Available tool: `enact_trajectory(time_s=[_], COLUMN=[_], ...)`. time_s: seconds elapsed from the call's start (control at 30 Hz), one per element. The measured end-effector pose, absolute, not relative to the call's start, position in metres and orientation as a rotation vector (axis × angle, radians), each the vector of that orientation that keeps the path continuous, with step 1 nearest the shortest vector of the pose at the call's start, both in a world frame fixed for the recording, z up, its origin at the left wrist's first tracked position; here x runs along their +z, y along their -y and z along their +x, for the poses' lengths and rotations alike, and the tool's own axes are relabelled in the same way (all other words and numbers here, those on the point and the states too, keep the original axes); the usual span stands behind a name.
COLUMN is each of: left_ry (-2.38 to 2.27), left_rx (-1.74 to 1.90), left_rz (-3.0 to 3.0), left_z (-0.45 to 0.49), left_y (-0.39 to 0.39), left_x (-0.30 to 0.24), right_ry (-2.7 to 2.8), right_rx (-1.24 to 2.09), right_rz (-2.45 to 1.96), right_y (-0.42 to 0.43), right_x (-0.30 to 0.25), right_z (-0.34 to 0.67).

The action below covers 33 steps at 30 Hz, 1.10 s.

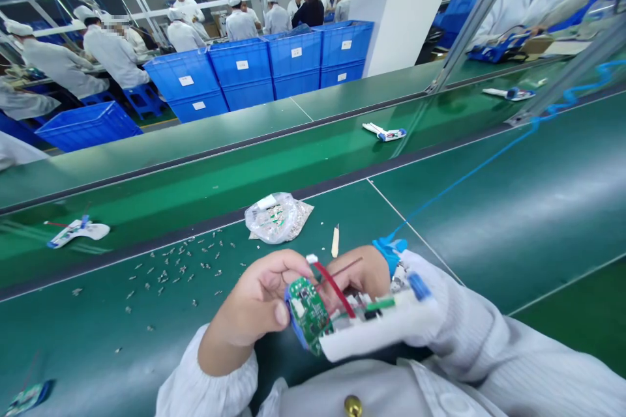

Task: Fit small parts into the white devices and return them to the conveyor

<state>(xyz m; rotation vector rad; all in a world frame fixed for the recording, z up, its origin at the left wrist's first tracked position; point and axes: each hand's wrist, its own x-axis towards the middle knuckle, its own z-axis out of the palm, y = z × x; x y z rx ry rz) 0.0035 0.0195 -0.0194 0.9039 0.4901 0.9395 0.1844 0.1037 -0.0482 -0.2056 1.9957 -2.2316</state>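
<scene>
A white gun-shaped device housing (381, 332) is held up close to my chest, with red wires and small parts showing inside it. At its left end is a green circuit board (309, 307) with a blue-purple rim. My left hand (267, 290) grips this board end, thumb at the near edge and fingers bent over the top. Behind the housing is my right hand (359, 273), its fingers curled around the inner side and partly hidden by the wires. A blue wrist strap (390, 254) circles my right wrist.
Several small metal parts (180, 267) lie scattered left of a plastic bag (276, 218) of small pieces. A cream-handled tool (335, 241) lies beyond my hands. More housings (81, 231) sit on the green belt. Another board (32, 397) rests at lower left. A blue cord (469, 176) crosses the right side.
</scene>
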Motion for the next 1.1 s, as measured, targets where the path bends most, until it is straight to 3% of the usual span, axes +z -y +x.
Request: enact_trajectory(time_s=[0.2, 0.4, 0.57, 0.73, 0.9, 1.1], left_ry=[-0.657, -0.840, -0.959, -1.312, -1.635, -1.502], left_rx=[1.260, 1.430, 1.466, 1.501, 1.382, 1.402], left_rz=[0.802, 0.793, 0.855, 1.150, 1.403, 1.181], left_z=[0.018, 0.017, 0.018, 0.024, 0.021, 0.018], left_y=[-0.023, -0.020, -0.011, -0.001, 0.005, 0.002], left_x=[-0.022, -0.021, -0.018, -0.015, -0.014, -0.022], right_ry=[-1.793, -2.278, -2.682, -2.995, -2.902, -2.912], right_rx=[-2.387, -2.511, -2.381, -2.040, -2.066, -2.102], right_rz=[-0.357, 0.581, 1.584, 1.534, 1.620, 1.490], right_y=[-0.095, -0.102, -0.089, -0.058, -0.056, -0.062], right_x=[-0.060, -0.063, -0.019, 0.013, 0.009, 0.006], right_z=[0.174, 0.202, 0.208, 0.177, 0.165, 0.167])
